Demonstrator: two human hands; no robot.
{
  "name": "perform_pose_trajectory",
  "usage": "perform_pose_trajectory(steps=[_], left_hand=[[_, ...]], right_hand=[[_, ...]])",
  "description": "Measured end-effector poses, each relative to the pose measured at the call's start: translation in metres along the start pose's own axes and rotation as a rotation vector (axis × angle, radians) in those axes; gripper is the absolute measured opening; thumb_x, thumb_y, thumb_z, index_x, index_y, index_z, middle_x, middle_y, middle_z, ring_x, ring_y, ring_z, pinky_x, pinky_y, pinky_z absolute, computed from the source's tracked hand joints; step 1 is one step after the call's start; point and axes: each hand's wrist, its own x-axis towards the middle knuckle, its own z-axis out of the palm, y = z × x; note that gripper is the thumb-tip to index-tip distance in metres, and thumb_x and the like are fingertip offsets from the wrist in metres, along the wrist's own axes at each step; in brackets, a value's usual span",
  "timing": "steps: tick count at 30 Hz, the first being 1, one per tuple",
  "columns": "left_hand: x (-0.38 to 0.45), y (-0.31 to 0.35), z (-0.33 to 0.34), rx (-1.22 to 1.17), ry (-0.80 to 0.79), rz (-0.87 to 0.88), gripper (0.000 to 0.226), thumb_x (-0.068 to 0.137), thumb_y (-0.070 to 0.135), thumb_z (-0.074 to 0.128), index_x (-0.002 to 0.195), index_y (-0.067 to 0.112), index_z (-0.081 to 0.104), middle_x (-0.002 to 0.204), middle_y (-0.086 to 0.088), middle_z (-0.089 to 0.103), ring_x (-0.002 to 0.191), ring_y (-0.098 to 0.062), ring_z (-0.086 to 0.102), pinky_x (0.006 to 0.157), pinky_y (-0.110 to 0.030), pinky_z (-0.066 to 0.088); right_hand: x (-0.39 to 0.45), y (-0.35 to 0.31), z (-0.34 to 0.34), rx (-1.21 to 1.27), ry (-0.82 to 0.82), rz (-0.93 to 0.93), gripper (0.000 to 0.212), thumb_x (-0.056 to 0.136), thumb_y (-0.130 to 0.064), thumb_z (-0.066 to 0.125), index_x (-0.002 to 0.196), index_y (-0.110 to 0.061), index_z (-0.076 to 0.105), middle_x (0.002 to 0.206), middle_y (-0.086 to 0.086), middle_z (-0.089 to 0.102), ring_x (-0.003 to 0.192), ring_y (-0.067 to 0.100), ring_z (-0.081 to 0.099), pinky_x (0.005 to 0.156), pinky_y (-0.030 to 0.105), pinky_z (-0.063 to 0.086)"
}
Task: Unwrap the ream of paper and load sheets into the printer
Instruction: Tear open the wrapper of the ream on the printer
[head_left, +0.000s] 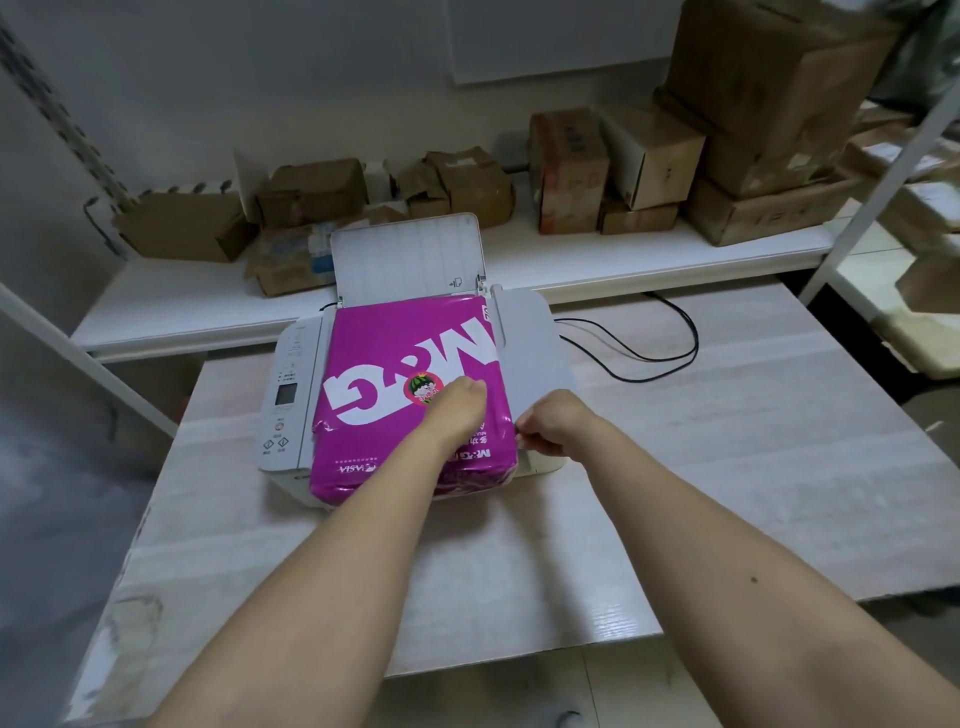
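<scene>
The pale wood-grain table (727, 467) carries a white inkjet printer (291, 395) toward its far left, its rear paper support flap (405, 260) standing open, and behind it a white shelf (571, 260) crowded with brown cardboard boxes (769, 104). Lying flat on the printer's lid is the magenta plastic-wrapped ream of paper (395, 353), nearly covering the top, its near end overhanging the printer's front edge. The left hand (457, 410) presses down on the wrapper with fingers curled under, holding nothing I can make out. The right hand (550, 426) sits at the ream's near right edge, fingers pinched narrow on what looks like a fold of the wrapper (515, 434), though the exact hold is too small to confirm. The wrapper seems still largely closed, so unwrapping is barely begun. A hard tug rightward could slide the slick ream off the lid, or drag the printer, whose black cable (654, 338) trails loose on the right. Tearing too deep could crease the top sheets. The near and right table areas offer open room; the far side is hemmed by the flap and shelf.
</scene>
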Motion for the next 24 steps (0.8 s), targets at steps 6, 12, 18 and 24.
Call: perform_pose_trajectory(steps=[6, 12, 18, 24], left_hand=[[0.003, 0.000, 0.004, 0.108, -0.070, -0.014, 0.037, 0.094, 0.028, 0.042, 0.060, 0.015, 0.035, 0.059, -0.001, 0.034, 0.055, -0.019, 0.035, 0.058, -0.030, 0.031], [0.008, 0.001, 0.014, 0.305, -0.078, 0.006, 0.045, 0.084, 0.045, 0.060, 0.057, 0.014, 0.042, 0.057, -0.001, 0.046, 0.052, -0.014, 0.043, 0.047, -0.028, 0.030], [0.009, 0.003, 0.013, 0.381, -0.107, 0.007, 0.036, 0.088, 0.029, 0.061, 0.061, 0.012, 0.045, 0.061, -0.003, 0.046, 0.066, -0.022, 0.049, 0.055, -0.030, 0.036], [0.009, -0.001, 0.008, 0.304, -0.140, 0.021, 0.032, 0.091, 0.015, 0.052, 0.061, 0.011, 0.042, 0.062, -0.004, 0.041, 0.072, -0.025, 0.047, 0.067, -0.036, 0.039]], right_hand=[[0.002, 0.000, -0.001, -0.044, -0.070, -0.093, 0.030, 0.078, 0.014, 0.049, 0.055, -0.003, 0.059, 0.059, 0.015, 0.054, 0.056, 0.023, 0.048, 0.052, 0.024, 0.035], [0.005, 0.000, -0.003, -0.028, -0.130, -0.133, 0.031, 0.080, 0.014, 0.055, 0.056, -0.004, 0.056, 0.064, 0.015, 0.057, 0.061, 0.026, 0.054, 0.060, 0.031, 0.044], [-0.004, 0.003, -0.011, -0.011, -0.218, -0.069, 0.012, 0.085, -0.002, 0.066, 0.073, -0.001, 0.063, 0.064, 0.015, 0.062, 0.038, 0.010, 0.058, 0.042, 0.016, 0.045], [-0.009, 0.003, -0.008, -0.088, -0.261, -0.009, 0.021, 0.082, -0.007, 0.071, 0.065, -0.004, 0.060, 0.049, 0.007, 0.065, 0.043, 0.014, 0.062, 0.045, 0.017, 0.047]])
